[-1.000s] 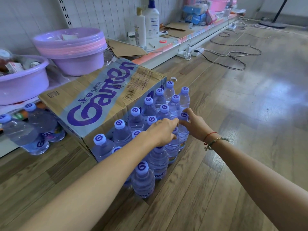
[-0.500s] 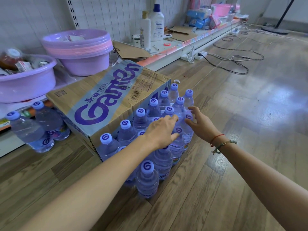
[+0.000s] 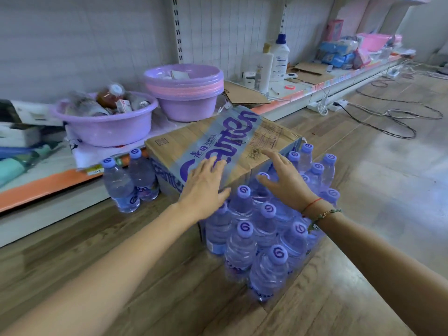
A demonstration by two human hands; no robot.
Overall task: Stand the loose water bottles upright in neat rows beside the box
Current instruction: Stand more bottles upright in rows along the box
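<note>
From the head camera, we look down at a Ganten cardboard box (image 3: 218, 151) tilted on the wooden floor (image 3: 363, 190) against the low edge of a shop shelf (image 3: 48, 187). Packed upright against its near and right sides stands a block of purple-capped water bottles (image 3: 266, 229) in rough rows, caps up, touching one another.

Our left hand (image 3: 203, 187) reaches over the box's near corner with its fingers straight and spread wide; it grips nothing, and we cannot tell whether the palm actually rests on the cardboard. Our right hand (image 3: 286, 180), wearing a red string and a beaded bracelet at the wrist, hovers over the bottle caps just beside the box edge, fingers loosely spread and holding nothing.

Two more bottles (image 3: 131, 183) stand upright on the far left side of the box, apart from the main block. On the shelf behind sit purple plastic basins (image 3: 184, 93), one holding odd items, and further along two white lotion bottles (image 3: 271, 61).

We judge that the arranging is far along: no bottle lies on its side in view. The hands look placed to take hold of the box, perhaps to square it or check inside. The next move calls for care not to topple the rows pressed against it, and then for bringing the two stray bottles into line.
</note>
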